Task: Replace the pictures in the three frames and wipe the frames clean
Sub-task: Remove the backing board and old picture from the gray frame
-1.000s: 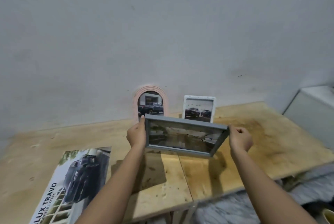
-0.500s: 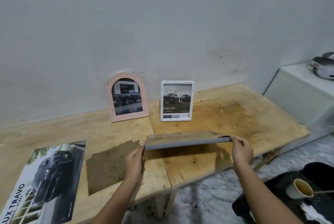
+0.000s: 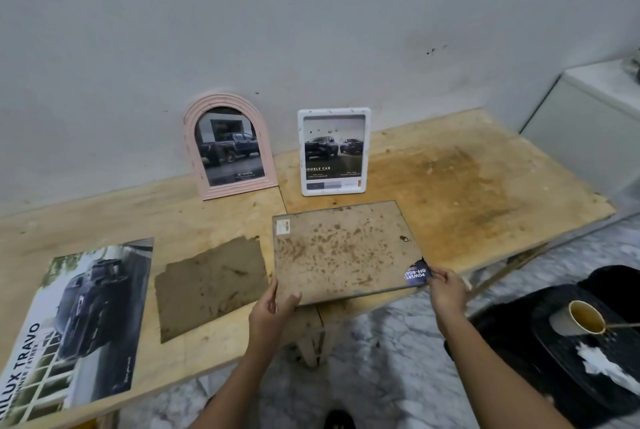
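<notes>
Obs.: the face-down frame (image 3: 343,252) lies back up on the tabletop (image 3: 467,179), its near edge overhanging toward the person. The left grip (image 3: 273,311) clasps the near-left corner, thumb on the back. The right grip (image 3: 446,293) pinches the near-right corner, fingertips on a blue printed picture corner (image 3: 417,274) that pokes out there; whether it holds the print alone or the frame edge too, I cannot tell. Handling, my judgement: the frame looks flat, stiff and fairly light. If there is glazing underneath it will be fragile, so it wants to stay level and be set down softly. The back is blotched with brown grime and may be gritty or slick. The two opposite corners are the sound places to hold; the print corner would tear if pulled hard, and the overhang could tip once let go. Count: three frames. One is in the grips; beyond them, upright against the wall, stand one pink arched frame (image 3: 230,146) and one white frame (image 3: 334,151), each showing a car picture. Just left of the left grip lies one loose brown board (image 3: 211,283), likely a backing. Further left is one large car poster (image 3: 79,321). Right of the right grip, lower than the tabletop, sits one cup (image 3: 585,317).
</notes>
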`<state>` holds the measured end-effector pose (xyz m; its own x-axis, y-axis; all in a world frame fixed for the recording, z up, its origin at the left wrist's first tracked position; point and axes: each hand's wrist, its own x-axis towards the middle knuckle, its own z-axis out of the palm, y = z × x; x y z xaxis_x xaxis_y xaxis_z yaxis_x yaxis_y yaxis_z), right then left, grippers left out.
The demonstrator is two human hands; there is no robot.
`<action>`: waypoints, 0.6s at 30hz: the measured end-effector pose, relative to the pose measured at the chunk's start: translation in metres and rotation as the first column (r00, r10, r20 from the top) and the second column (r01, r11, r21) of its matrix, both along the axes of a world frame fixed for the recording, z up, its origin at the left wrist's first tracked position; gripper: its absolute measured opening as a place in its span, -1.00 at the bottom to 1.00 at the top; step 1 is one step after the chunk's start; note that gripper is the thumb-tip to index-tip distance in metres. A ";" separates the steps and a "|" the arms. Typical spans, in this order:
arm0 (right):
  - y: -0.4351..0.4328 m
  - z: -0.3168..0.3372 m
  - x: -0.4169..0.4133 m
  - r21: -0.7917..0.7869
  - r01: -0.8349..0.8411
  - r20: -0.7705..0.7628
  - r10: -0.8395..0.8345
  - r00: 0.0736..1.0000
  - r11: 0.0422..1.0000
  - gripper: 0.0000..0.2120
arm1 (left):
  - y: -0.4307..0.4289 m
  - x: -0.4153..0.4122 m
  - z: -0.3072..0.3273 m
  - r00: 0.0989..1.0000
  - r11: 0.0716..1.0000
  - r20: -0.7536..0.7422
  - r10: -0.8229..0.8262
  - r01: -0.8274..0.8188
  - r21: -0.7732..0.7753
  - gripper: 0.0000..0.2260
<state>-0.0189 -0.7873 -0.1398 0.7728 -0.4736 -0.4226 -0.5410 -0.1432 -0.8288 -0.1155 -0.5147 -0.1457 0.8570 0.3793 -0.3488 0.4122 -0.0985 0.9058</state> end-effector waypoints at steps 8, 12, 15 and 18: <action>0.019 0.008 0.009 -0.301 -0.197 -0.015 0.202 0.979 0.933 -0.84 | -0.007 0.000 -0.027 0.989 0.902 0.012 -0.147 0.129 0.412 -0.14; 0.038 0.007 0.017 -0.178 -0.287 -0.251 0.239 0.938 0.941 -0.71 | -0.009 0.008 -0.037 0.986 0.879 -0.057 -0.156 0.165 0.448 -0.04; 0.042 0.010 0.026 -0.121 -0.271 -0.320 0.221 0.921 0.955 -0.90 | -0.011 0.013 -0.032 0.984 0.855 -0.079 -0.160 0.179 0.486 -0.06; 0.037 0.013 0.034 -0.061 -0.308 -0.375 0.264 0.888 0.949 -0.67 | -0.015 0.014 -0.028 0.984 0.849 -0.080 -0.159 0.177 0.498 -0.06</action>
